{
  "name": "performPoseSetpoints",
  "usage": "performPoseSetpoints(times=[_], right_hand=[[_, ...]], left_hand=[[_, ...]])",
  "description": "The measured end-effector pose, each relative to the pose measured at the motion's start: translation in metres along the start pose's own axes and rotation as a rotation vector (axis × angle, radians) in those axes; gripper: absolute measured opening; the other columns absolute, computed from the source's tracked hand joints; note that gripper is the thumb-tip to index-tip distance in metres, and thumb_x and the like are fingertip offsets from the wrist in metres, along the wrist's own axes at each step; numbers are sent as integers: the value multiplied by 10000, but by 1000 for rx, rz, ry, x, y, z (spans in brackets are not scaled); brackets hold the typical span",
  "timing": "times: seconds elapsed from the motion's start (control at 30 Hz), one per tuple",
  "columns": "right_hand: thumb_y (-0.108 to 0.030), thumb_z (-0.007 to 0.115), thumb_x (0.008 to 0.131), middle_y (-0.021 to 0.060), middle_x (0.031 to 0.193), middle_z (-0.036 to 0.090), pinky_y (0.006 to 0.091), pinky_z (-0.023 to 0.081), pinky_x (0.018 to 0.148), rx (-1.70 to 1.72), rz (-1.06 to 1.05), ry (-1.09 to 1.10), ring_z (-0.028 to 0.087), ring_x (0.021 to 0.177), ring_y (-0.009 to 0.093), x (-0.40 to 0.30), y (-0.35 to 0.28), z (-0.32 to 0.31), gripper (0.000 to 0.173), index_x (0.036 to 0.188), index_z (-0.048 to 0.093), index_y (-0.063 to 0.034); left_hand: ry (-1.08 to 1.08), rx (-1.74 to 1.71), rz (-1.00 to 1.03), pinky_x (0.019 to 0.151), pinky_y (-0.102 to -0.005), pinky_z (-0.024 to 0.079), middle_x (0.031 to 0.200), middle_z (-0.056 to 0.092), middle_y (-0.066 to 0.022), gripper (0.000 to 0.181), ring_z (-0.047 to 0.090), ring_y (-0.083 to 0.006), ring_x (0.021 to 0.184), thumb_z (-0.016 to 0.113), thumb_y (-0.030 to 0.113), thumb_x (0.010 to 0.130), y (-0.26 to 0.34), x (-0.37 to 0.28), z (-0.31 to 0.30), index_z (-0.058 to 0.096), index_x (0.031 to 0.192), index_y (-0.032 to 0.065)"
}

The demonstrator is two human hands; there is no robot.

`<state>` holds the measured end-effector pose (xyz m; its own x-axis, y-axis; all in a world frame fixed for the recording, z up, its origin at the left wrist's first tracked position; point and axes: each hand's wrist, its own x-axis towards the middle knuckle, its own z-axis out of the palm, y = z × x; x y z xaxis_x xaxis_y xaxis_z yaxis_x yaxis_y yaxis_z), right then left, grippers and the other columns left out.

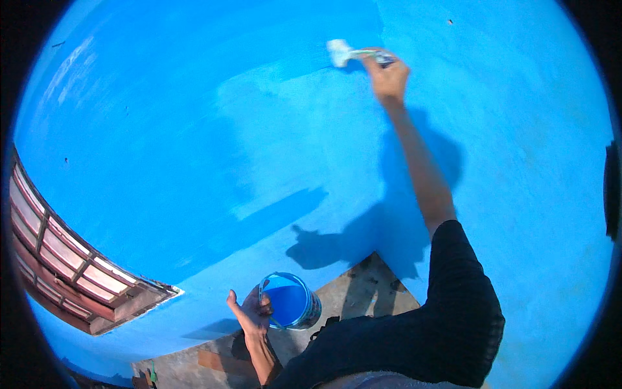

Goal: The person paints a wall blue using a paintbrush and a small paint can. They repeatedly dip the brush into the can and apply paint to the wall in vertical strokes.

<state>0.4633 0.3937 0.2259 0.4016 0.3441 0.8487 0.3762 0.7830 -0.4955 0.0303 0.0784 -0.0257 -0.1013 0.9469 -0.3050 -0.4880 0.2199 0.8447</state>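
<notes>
My right hand [390, 75] grips the handle of a paintbrush [340, 52] whose pale bristles are against the blue wall [291, 136], at the border between darker and lighter blue areas. Low in the view, my left hand [255, 311] holds the handle of a round paint bucket [311, 304], its thumb extended. Blue paint [287, 305] is visible inside the bucket. My right arm reaches up in a black sleeve, and its shadow falls across the wall near the corner.
A window with a reddish frame and bars [73, 257] is set in the wall at the left. The concrete floor [340, 296] shows below, meeting the wall corner. A reddish-brown flat piece [214, 361] lies on the floor. A dark object [612, 192] stands at the right rim.
</notes>
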Motion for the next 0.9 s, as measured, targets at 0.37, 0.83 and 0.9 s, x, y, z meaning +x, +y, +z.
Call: performPoseSetpoints(times=[0.37,0.83,0.9], right_hand=[[-357,762,882,153,814,740,420,544,659,-603,-208,181,710,707,319,-24,-22,42,280,1013,790,-110],[-354,767,878,150,838,767,410,556,672,-272,-48,52,743,749,291,-37,-64,60,275,971,812,-98],[-339,771,857,159,840,765,425,556,671,-371,-57,203,740,739,311,-21,-44,24,261,956,811,-101]], left_hand=[[-10,44,25,573,-283,250,724,483,-2,1141,351,-133,614,323,918,807,4,-15,-17,579,1340,-57],[-35,-19,-18,588,-274,273,723,462,12,1071,367,-117,624,316,876,840,27,-33,-60,583,1315,-45],[-33,-16,-7,583,-277,283,720,463,6,1090,372,-121,621,310,886,835,24,-37,-68,576,1321,-52]])
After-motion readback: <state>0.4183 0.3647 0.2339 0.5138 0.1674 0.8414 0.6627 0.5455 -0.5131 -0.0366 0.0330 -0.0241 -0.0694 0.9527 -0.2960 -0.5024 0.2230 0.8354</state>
